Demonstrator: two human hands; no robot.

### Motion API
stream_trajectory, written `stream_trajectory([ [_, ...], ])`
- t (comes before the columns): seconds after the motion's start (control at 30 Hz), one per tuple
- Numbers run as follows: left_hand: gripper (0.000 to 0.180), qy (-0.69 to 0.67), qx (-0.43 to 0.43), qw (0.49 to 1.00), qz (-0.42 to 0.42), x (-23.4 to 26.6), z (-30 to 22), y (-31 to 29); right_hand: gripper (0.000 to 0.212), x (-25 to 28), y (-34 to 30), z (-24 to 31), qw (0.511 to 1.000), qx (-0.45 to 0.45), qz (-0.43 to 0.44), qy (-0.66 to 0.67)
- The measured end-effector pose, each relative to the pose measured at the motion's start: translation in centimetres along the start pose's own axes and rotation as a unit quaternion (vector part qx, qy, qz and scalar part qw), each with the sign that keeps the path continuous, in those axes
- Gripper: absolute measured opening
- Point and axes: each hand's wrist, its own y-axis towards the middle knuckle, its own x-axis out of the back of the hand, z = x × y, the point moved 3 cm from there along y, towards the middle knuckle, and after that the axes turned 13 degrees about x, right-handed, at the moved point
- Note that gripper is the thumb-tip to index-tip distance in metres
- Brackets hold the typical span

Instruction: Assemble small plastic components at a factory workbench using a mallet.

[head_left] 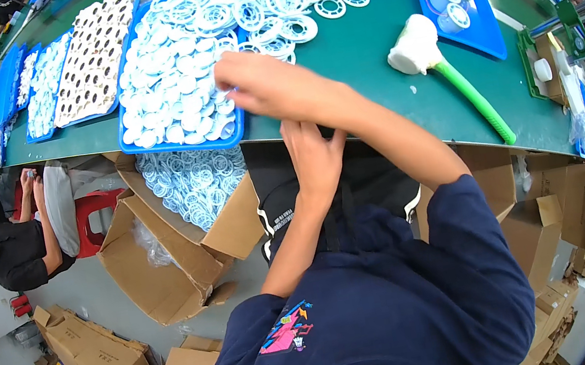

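My right hand point(248, 81) reaches left across my body to the right edge of a blue tray point(240, 125) heaped with round white caps point(173, 94). Its fingers bend downward and are blurred, so whether they grasp a cap does not show. Below my right forearm, at the table's front edge, is my left hand point(313, 156). Its fingers are bent upward, and the forearm covers their tips and anything they hold. A loose pile of pale, translucent rings point(262, 2) lies just beyond my right hand.
A white-headed mallet point(415, 47) with a green handle lies on the green table point(359, 71). Behind it, a blue tray point(489, 41) holds white cylinders point(452, 18). More filled trays point(90, 58) stand at left. An open carton point(156, 244) of rings sits below the table; a seated person point(16, 244) is at left.
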Motion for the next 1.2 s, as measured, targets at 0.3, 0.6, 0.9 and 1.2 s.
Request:
stream_trajectory([
  [0.3, 0.066, 0.039, 0.018, 0.999, 0.033, 1.4, -1.3, 1.1, 0.031, 6.6, -11.4, 5.7, 0.98, -0.067, -0.105, -0.156],
  [0.6, 0.067, 0.044, 0.026, 0.998, 0.042, 1.6, -1.2, 1.1, 0.034, 6.0, -12.6, 6.6, 0.969, -0.037, -0.101, -0.222],
  [0.9, 0.066, 0.051, 0.039, 0.997, 0.04, 1.6, -1.6, 1.1, 0.026, 6.8, -7.6, -5.2, 0.953, -0.108, -0.07, -0.276],
  [1.2, 0.065, 0.047, 0.041, 0.997, 0.041, 1.5, -1.5, 0.9, 0.016, 11.0, -7.7, -2.9, 0.933, -0.077, -0.218, -0.275],
])
